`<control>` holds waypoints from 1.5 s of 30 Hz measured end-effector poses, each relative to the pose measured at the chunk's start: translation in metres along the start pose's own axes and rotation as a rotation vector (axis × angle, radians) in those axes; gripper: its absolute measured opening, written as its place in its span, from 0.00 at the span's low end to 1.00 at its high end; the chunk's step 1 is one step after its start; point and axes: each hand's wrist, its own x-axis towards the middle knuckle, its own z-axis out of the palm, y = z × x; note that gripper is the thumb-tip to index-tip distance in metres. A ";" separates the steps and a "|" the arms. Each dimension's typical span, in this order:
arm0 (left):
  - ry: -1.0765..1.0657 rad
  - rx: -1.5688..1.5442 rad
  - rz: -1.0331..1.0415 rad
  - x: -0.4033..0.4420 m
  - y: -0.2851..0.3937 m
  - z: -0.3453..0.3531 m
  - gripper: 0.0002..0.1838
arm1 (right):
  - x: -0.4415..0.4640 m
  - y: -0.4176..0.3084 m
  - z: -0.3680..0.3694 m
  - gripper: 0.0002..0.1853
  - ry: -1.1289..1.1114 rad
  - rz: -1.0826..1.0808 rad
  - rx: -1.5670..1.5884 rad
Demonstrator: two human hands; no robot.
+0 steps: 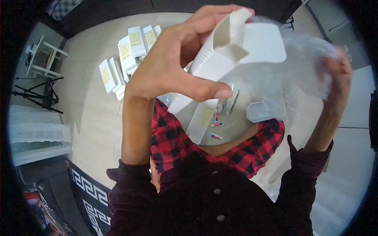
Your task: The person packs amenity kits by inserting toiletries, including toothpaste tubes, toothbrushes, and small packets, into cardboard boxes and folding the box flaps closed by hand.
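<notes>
My left hand (169, 67) is wrapped round a long white carton (214, 65), held up close to the camera with its end flaps open. At the right, my right hand (338, 76), smeared by motion, grips a crumpled clear plastic bag (295, 55) that stretches toward the carton. Whether the bag touches the carton I cannot tell. Below, on the floor, lie a white box with a gold label (200, 122), several small toothpaste tubes (215, 136) and some clear-wrapped slim items (228, 103). A translucent plastic tub (258, 113) rests beside my knee, partly behind the bag.
Several white boxes with gold labels (134, 42) are piled on the tiled floor at the upper left. A small white shelf (45, 59) and a black folding stand (41, 94) stand farther left. My crossed legs in checked trousers (173, 129) border the work area.
</notes>
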 end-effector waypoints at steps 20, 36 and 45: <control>0.460 -0.125 -0.146 -0.046 -0.010 -0.018 0.46 | 0.012 0.108 0.029 0.20 0.605 -0.117 0.106; 0.924 0.126 -0.601 -0.194 -0.104 0.050 0.46 | -0.075 0.289 0.091 0.29 -0.731 0.613 -0.975; 0.891 0.021 -0.434 -0.172 -0.139 0.083 0.44 | -0.106 0.165 0.240 0.12 -0.357 0.185 -0.462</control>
